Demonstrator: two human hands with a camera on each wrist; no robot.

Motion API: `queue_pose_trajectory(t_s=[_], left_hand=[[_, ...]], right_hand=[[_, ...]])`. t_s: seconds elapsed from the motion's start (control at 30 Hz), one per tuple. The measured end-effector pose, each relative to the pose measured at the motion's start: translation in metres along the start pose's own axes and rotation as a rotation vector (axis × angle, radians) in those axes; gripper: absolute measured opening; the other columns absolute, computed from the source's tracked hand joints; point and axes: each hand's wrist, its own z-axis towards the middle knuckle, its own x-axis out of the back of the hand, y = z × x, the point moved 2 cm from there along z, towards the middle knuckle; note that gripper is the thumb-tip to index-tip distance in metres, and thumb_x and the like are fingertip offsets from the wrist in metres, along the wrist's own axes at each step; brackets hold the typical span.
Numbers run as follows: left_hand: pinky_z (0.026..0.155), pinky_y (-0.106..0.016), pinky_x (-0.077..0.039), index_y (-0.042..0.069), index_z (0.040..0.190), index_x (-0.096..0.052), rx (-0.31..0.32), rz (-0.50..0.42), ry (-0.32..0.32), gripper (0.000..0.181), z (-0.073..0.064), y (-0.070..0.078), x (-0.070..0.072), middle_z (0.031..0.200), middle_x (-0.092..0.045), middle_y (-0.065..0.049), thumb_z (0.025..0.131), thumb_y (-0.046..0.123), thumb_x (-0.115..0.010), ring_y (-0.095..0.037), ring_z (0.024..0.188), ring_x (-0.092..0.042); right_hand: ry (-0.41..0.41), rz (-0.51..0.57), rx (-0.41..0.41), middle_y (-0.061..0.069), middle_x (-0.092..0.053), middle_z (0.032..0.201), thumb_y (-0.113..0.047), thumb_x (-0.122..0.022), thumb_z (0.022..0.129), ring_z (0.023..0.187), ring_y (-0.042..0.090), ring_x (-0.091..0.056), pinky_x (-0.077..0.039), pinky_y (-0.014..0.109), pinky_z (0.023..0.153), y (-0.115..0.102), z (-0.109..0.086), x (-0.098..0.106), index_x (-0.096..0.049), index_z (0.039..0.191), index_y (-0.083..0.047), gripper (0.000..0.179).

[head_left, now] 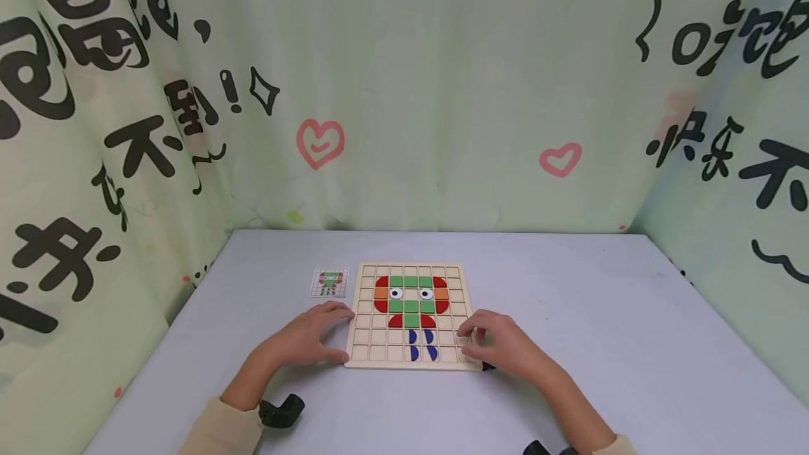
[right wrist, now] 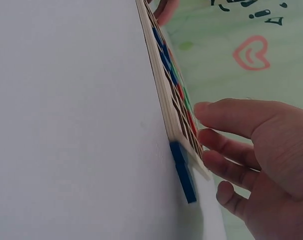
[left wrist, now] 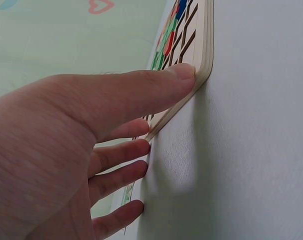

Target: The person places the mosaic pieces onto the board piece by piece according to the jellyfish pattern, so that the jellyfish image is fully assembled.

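A wooden grid board (head_left: 366, 354) lies flat on the table, bearing red, orange, green and blue pieces and two eye tiles. My left hand (head_left: 308, 335) is at its left edge, fingers spread; in the left wrist view the thumb (left wrist: 179, 80) touches the board's near corner. My right hand (head_left: 508, 348) is over the board's right edge, fingers loosely bent, with nothing seen between them. Blue semicircle pieces (head_left: 414, 353) sit in the lower cells. In the right wrist view, more blue pieces (right wrist: 184, 172) lie against the board's outer edge, below the right hand.
A small pattern card (head_left: 329, 282) with a similar coloured figure lies behind the left hand, left of the board. The white table (head_left: 569, 286) is enclosed by pale green curtains (head_left: 404, 90) with black lettering and pink hearts.
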Motion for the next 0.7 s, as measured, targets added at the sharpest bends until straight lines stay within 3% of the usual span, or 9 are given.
queue_pose_trajectory(t_s=[0.2, 0.37, 0.53, 0.7], left_hand=[[0.112, -0.055, -0.035, 0.014, 0.135, -0.055, 0.011, 0.001, 0.001, 0.068, 0.0, -0.002, -0.002, 0.144, -0.047, -0.008, 0.076, 0.035, -0.081, -0.033, 0.138, -0.039], [0.111, -0.055, -0.035, 0.015, 0.135, -0.055, 0.008, 0.004, 0.002, 0.068, 0.001, -0.003, -0.002, 0.145, -0.047, -0.008, 0.076, 0.035, -0.081, -0.033, 0.139, -0.039], [0.111, -0.055, -0.035, 0.015, 0.135, -0.055, 0.011, 0.006, 0.0, 0.068, 0.001, -0.002, -0.002, 0.145, -0.047, -0.007, 0.076, 0.036, -0.081, -0.032, 0.138, -0.039], [0.111, -0.056, -0.035, 0.013, 0.135, -0.055, 0.01, 0.002, -0.004, 0.069, 0.001, -0.001, -0.001, 0.144, -0.047, -0.009, 0.075, 0.036, -0.081, -0.033, 0.138, -0.039]], right_hand=[[0.018, -0.029, 0.018, -0.009, -0.064, 0.094, -0.008, -0.072, 0.082, 0.079, 0.006, -0.052, -0.047, 0.02, 0.068, 0.019, -0.013, 0.012, -0.07, 0.097, -0.018, 0.018], [0.004, -0.002, 0.075, -0.007, -0.064, 0.092, -0.015, -0.078, 0.079, 0.078, 0.007, -0.052, -0.046, 0.022, 0.07, 0.03, -0.024, 0.017, -0.07, 0.099, -0.016, 0.022], [-0.026, 0.036, 0.084, -0.005, -0.062, 0.09, -0.027, -0.083, 0.073, 0.074, 0.006, -0.053, -0.045, 0.02, 0.066, 0.034, -0.027, 0.019, -0.069, 0.1, -0.014, 0.032], [-0.037, 0.068, 0.11, -0.003, -0.061, 0.088, -0.021, -0.083, 0.074, 0.071, 0.005, -0.054, -0.047, 0.02, 0.065, 0.032, -0.027, 0.016, -0.069, 0.098, -0.011, 0.029]])
